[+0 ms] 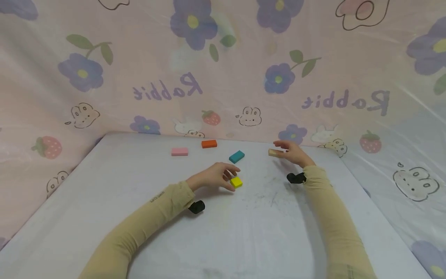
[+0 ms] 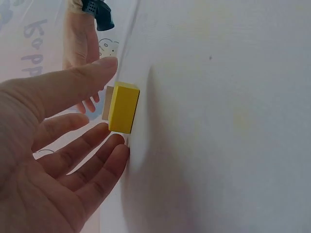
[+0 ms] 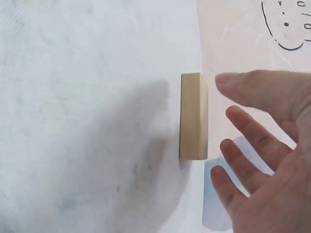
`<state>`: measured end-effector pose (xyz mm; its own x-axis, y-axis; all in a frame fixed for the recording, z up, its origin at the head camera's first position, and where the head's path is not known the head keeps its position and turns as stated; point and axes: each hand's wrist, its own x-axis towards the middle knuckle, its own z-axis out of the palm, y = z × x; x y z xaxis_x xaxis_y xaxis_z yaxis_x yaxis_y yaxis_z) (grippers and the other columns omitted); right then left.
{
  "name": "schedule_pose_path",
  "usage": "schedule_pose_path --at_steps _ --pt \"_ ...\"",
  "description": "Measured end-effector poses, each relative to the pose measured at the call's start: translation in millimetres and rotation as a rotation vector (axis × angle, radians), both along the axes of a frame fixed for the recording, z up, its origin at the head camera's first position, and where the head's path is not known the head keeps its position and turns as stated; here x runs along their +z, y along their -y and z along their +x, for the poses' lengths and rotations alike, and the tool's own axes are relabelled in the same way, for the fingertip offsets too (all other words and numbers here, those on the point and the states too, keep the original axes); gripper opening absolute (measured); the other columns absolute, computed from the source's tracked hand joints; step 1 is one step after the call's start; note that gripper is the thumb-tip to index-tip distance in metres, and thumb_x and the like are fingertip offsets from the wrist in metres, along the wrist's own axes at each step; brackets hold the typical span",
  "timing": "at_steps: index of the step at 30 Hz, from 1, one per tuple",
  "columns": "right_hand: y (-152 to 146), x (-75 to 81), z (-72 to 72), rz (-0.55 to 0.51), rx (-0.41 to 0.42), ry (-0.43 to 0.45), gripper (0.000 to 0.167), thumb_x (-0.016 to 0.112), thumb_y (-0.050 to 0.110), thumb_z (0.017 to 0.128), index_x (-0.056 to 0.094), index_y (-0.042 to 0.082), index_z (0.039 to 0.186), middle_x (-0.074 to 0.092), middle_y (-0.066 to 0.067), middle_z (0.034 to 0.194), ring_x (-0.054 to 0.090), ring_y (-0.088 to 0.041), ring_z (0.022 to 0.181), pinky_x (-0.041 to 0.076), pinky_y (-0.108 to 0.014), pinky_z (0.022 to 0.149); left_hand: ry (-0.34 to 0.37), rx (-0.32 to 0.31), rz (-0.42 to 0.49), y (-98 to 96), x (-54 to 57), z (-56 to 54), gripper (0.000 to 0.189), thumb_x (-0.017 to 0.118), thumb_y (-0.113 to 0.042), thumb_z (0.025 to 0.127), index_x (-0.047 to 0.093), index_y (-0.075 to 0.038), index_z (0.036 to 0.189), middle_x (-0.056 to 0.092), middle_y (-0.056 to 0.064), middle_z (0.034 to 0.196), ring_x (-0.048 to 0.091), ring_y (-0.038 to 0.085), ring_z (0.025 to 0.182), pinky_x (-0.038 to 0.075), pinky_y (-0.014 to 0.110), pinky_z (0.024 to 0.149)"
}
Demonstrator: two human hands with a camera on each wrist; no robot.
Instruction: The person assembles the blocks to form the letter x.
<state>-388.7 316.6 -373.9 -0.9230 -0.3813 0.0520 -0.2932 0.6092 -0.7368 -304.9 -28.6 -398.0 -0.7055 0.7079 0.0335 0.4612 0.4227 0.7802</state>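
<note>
Reaching w/ both arms, we've got our L hand (image 1: pixel 216 177) nearest the yellow block (image 1: pixel 236 182), which sits on the table (image 1: pixel 244 240) at the opening btwn thumb & fingers. L fingers are spread & a bit bent, well apart from the thumb, w/ no grip on anything; can't tell if a fingertip touches the block. Our R hand (image 1: pixel 293 154) is likewise wide, thumb & fingers apart, gripping nothing; the wood block (image 1: pixel 273 152) lies just beside its fingertips, on the side toward our L hand. Contact there: can't tell either. Teal block (image 1: pixel 237 156) lies at an angle just past the L fingertips; red block (image 1: pixel 209 144) & pink block (image 1: pixel 179 152) are farther beyond the L hand. We've tan sleeves (image 1: pixel 139 228) on, w/ a black gadget (image 1: pixel 197 207) by the L wrist, another by the R. Past both hands: a flowered sheet (image 1: pixel 226 69).
</note>
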Motion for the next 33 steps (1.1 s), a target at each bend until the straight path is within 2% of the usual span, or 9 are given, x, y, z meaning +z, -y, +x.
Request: schedule_pose_path --at_steps 8,17,26,30,33 --pt "4 -7.9 1.0 0.011 0.026 0.003 0.051 0.064 -0.004 0.087 0.044 -0.011 0.134 0.038 -0.029 0.142 0.028 -0.050 0.131 0.025 -0.059 0.105 -0.027 0.055 -0.018 -8.3 -3.9 3.0 0.060 0.084 -0.014 0.073 0.058 -0.002 0.126 0.062 0.003 0.105 0.058 0.018 0.089 0.049 0.023 0.078" --pt "8 -9.5 -1.0 0.045 0.042 -0.048 0.048 0.060 -0.010 0.084 0.047 -0.013 0.130 0.045 -0.031 0.135 0.040 -0.047 0.122 0.032 -0.055 0.100 -0.021 0.122 -0.034 -13.9 -2.8 4.6 0.055 0.084 -0.013 0.073 0.061 -0.004 0.123 0.060 0.000 0.099 0.056 0.015 0.087 0.049 0.022 0.077" --pt "9 -12.9 -5.1 0.064 0.030 -0.063 0.048 0.058 -0.014 0.081 0.050 -0.012 0.128 0.050 -0.031 0.128 0.047 -0.041 0.105 0.036 -0.045 0.093 -0.029 0.128 -0.018 -14.4 -1.8 3.4 0.051 0.085 -0.011 0.072 0.063 -0.003 0.117 0.059 0.000 0.095 0.056 0.018 0.087 0.049 0.021 0.075" --pt "11 -14.2 -6.5 0.082 0.033 -0.085 0.047 0.056 -0.015 0.079 0.051 -0.013 0.126 0.050 -0.032 0.127 0.049 -0.039 0.101 0.038 -0.039 0.087 -0.034 0.133 -0.017 -14.6 -2.7 2.3 0.047 0.085 -0.011 0.071 0.065 -0.003 0.114 0.060 0.000 0.094 0.056 0.018 0.086 0.048 0.021 0.076" --pt "12 -13.3 -6.3 0.099 0.035 -0.100 0.047 0.053 -0.016 0.078 0.052 -0.014 0.125 0.050 -0.033 0.126 0.049 -0.039 0.099 0.039 -0.039 0.086 -0.037 0.142 -0.024 -15.2 -3.4 1.5 0.045 0.085 -0.011 0.072 0.066 -0.003 0.113 0.061 0.000 0.094 0.056 0.016 0.085 0.048 0.021 0.075"
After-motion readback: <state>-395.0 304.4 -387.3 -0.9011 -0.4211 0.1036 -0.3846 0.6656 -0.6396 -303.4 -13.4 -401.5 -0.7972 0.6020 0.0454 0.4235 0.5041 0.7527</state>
